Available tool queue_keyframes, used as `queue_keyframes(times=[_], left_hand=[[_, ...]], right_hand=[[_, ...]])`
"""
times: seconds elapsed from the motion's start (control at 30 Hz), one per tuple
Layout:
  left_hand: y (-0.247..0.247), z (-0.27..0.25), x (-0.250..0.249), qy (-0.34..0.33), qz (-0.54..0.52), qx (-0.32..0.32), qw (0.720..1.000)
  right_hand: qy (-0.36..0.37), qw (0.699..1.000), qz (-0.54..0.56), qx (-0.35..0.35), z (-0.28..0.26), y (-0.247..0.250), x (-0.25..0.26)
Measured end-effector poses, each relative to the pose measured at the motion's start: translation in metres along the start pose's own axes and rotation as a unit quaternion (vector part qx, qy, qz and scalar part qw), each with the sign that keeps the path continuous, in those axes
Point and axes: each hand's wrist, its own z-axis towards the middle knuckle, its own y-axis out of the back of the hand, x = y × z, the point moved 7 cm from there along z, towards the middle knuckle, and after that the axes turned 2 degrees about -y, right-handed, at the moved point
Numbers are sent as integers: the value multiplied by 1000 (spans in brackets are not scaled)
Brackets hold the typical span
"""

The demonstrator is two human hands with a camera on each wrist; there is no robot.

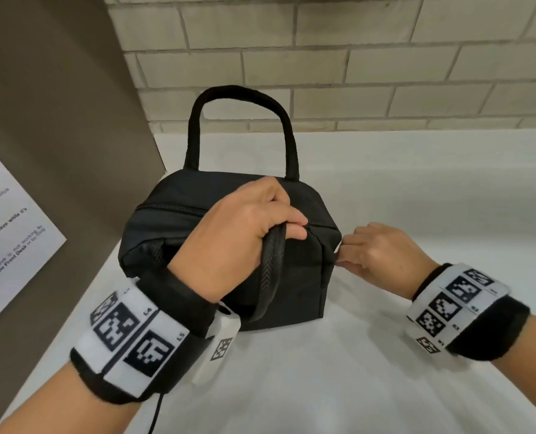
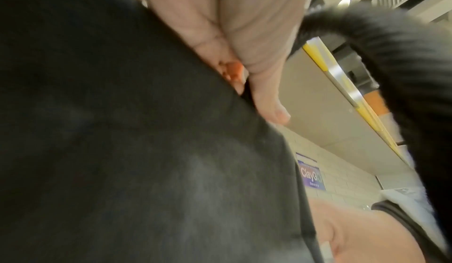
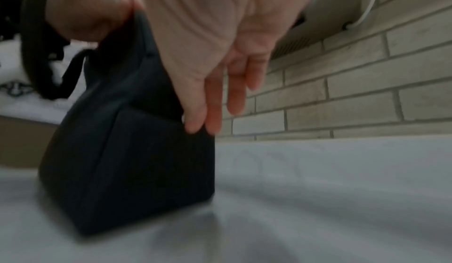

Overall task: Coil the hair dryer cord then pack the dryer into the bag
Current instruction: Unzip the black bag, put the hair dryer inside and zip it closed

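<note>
The left hand (image 1: 245, 227) squeezes the near handle (image 1: 268, 270) over the bag (image 1: 291, 296), while the right hand (image 1: 374, 252) pinches the bag's right end.

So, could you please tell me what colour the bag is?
The bag is plain black, handles included; the head view shows it best.

Soft, even indoor light; head view sharp, both wrist views blurred, edges bowed.

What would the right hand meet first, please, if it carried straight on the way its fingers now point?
The right hand points left at the black fabric bag; its fingertips already appear to touch the bag's end panel, so it would meet that first.
</note>
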Motion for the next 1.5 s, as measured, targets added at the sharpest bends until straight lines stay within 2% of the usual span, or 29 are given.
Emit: queue_keyframes(times=[0.07, 0.1, 0.13, 0.2, 0.23, 0.3, 0.37, 0.43, 0.5, 0.53, 0.57, 0.63, 0.67, 0.73, 0.77, 0.8, 0.87, 0.97, 1.03, 1.13, 1.2, 1.27, 1.37, 1.5], left_hand=[[9, -8, 0, 10, 9, 48, 999], [16, -14, 1, 21, 17, 63, 998], [27, -23, 2, 33, 22, 61, 997], [56, -42, 10, 59, 17, 8, 998], [71, -53, 17, 68, 17, -26, 997], [92, -76, 39, 106, 28, -68, 992], [95, -96, 61, 154, 27, -60, 986], [84, -109, 73, 166, 7, -26, 986], [75, -116, 77, 170, -1, -8, 985], [74, -118, 79, 171, -3, -6, 985], [73, -119, 81, 172, -7, -9, 985], [73, -119, 82, 184, -14, -27, 982], [74, -119, 82, 202, -21, -45, 978], [76, -118, 83, 239, -36, -74, 968], [76, -115, 82, 247, -44, -84, 964], [77, -112, 81, 250, -54, -95, 962], [79, -101, 79, 252, -55, -104, 961], [75, -79, 84, 292, -66, -90, 950], [68, -60, 88, 313, -116, -66, 940], [61, -39, 92, 278, -147, -45, 948], [59, -30, 92, 252, -140, -69, 955], [58, -26, 91, 233, -110, -116, 959], [60, -24, 99, 236, -68, -181, 953], [75, -11, 126, 255, -74, -224, 938]], right_hand=[[-34, 999, 22, 33, 4, 13, -2], [-62, 997, 42, 27, 5, 25, -3], [-87, 994, 62, -5, 7, 42, -3], [-103, 987, 87, -91, 11, 75, 5], [-92, 984, 93, -122, 13, 87, 16], [-39, 988, 75, -130, 24, 98, 48], [22, 992, 44, -117, 38, 96, 76], [64, 988, 38, -132, 51, 95, 94], [63, 983, 73, -153, 66, 102, 97], [40, 976, 127, -173, 74, 108, 92], [-1, 958, 203, -203, 83, 117, 82], [-134, 899, 341, -240, 95, 117, 48], [-214, 868, 389, -221, 99, 109, 31], [-350, 794, 482, -125, 106, 79, 3], [-385, 764, 512, -79, 109, 66, -4], [-393, 753, 526, -42, 111, 58, -6], [-369, 767, 525, -21, 116, 52, -3], [-314, 784, 531, -69, 121, 62, 7], [-287, 777, 553, -88, 122, 68, 13], [-285, 766, 569, -94, 117, 68, 13], [-284, 766, 568, -95, 112, 69, 12], [-281, 783, 548, -91, 108, 72, 10], [-284, 794, 532, -82, 94, 76, 5], [-288, 800, 512, -119, 60, 86, -6]])
